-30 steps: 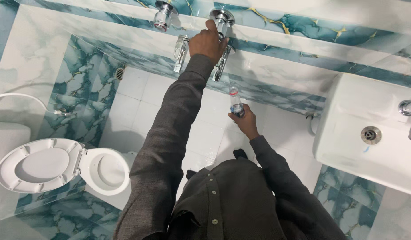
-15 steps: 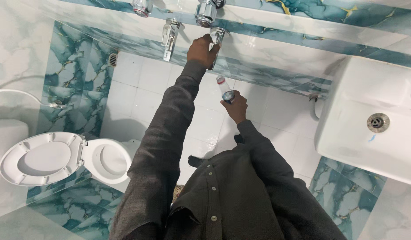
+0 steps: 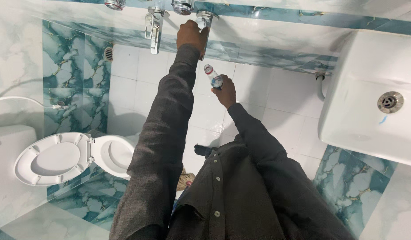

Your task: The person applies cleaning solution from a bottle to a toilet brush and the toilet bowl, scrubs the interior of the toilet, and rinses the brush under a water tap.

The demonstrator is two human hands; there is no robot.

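The left hand (image 3: 192,35) grips the wall tap (image 3: 202,26); the right hand (image 3: 225,91) holds a small bottle (image 3: 213,76) below it. The bottle tilts with a narrow mouth; a strong flow could miss it and wet the floor (image 3: 267,98).

Blue label (image 3: 217,82) (a band) rings clear bottle (image 3: 212,75).

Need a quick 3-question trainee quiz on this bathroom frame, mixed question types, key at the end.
1. True or false: the left hand grips a chrome wall tap.
2. What does the right hand hold?
A. a sponge
B. a small clear bottle
C. a towel
3. Fill in: the toilet stands with its lid ____.

Key:
1. True.
2. B; the bottle's open mouth sits below the tap's spout.
3. Raised (open).
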